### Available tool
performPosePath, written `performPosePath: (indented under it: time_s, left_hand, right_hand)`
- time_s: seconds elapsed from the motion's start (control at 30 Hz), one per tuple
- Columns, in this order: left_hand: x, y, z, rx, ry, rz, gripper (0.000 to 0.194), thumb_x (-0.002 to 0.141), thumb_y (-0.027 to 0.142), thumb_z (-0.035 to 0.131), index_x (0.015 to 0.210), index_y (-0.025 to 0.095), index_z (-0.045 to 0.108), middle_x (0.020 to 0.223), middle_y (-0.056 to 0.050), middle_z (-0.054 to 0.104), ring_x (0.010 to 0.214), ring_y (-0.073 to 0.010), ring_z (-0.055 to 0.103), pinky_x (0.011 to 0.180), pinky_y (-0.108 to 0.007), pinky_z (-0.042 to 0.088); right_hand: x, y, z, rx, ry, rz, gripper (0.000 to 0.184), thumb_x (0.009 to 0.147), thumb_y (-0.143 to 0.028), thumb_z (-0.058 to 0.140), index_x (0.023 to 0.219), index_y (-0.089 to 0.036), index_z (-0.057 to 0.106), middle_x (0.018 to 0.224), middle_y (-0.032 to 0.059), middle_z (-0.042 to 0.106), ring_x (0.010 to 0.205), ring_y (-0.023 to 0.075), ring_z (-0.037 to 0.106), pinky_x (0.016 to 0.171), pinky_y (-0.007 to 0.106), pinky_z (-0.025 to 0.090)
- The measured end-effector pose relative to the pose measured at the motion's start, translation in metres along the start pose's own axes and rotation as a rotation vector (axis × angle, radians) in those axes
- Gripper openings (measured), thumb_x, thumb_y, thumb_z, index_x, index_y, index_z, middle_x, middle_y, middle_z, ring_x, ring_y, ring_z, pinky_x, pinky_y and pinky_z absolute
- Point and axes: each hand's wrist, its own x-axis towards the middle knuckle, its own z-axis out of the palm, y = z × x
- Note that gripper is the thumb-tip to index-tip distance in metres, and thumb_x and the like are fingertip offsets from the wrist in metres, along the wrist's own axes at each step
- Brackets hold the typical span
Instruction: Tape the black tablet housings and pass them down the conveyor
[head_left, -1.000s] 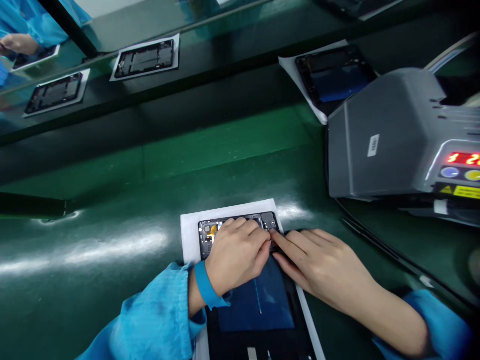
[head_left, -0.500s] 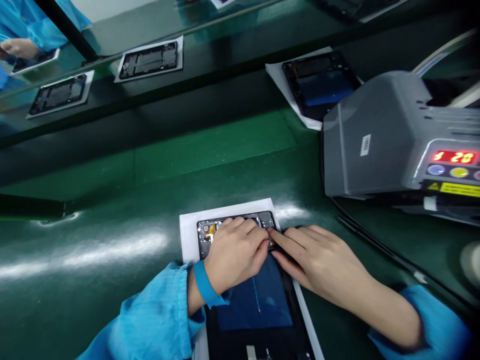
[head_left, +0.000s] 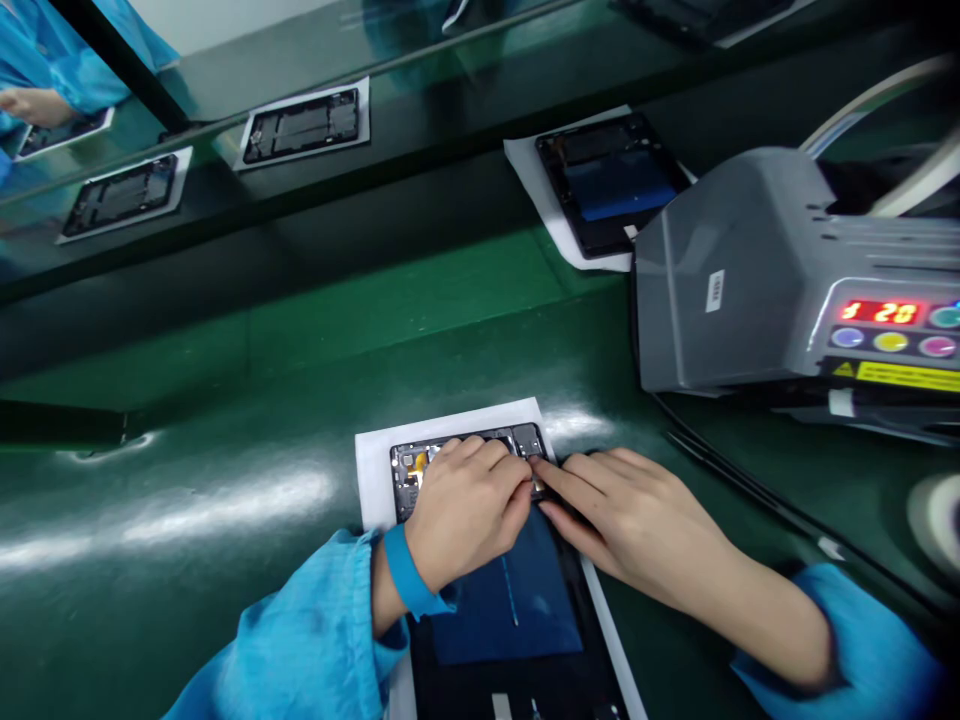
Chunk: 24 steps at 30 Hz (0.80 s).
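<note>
At six o'clock in the view, an exposed tablet-like device (head_left: 529,625) lies on white paper (head_left: 375,470), its dark blue panel facing up; read the rest as a dial centred on it. The left hand (head_left: 469,510), a blue band (head_left: 410,575) round its wrist, arches over the twelve o'clock end with fingers curled under; whether it has hold of anything cannot be told, its fingertips being hidden. The right hand (head_left: 637,515) comes in from three o'clock, loosely extended, index finger reaching the one o'clock corner beside the left fingers, thumb apart from it, no object seen in its grasp. Between one and two o'clock, a grey machine (head_left: 739,270) carries a red display (head_left: 881,312) reading "20" after a character too blurred to settle, above violet, yellow and pink buttons. Its yellow warning label (head_left: 911,375) bears a triangle and illegible small print; a white sticker (head_left: 715,291) on its side is equally unreadable. A second device (head_left: 619,185) lies on paper towards one o'clock, partly behind the machine; another framed unit (head_left: 304,125) rests at eleven. Between ten and eleven is a co-worker's hand (head_left: 41,106).
</note>
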Motion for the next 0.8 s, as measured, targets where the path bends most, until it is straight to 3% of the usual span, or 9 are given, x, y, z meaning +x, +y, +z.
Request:
performPosePath:
  time_s: [0.8]
  left_hand:
    - [0.0034,-0.0016,-0.0013,-0.020,-0.016,0.007,0.015,0.090,0.023,0.049,0.083,0.019,0.062,0.079,-0.002,0.061,0.074,-0.0192,0.053,0.068,-0.035,0.041]
  right_hand:
    - [0.0014,0.0020,-0.0012,-0.004,-0.027,0.025,0.025,0.091,-0.024,0.049,0.110,-0.012,0.061,0.076,0.0016,0.059,0.067,0.0167,0.056,0.066,0.033,0.038]
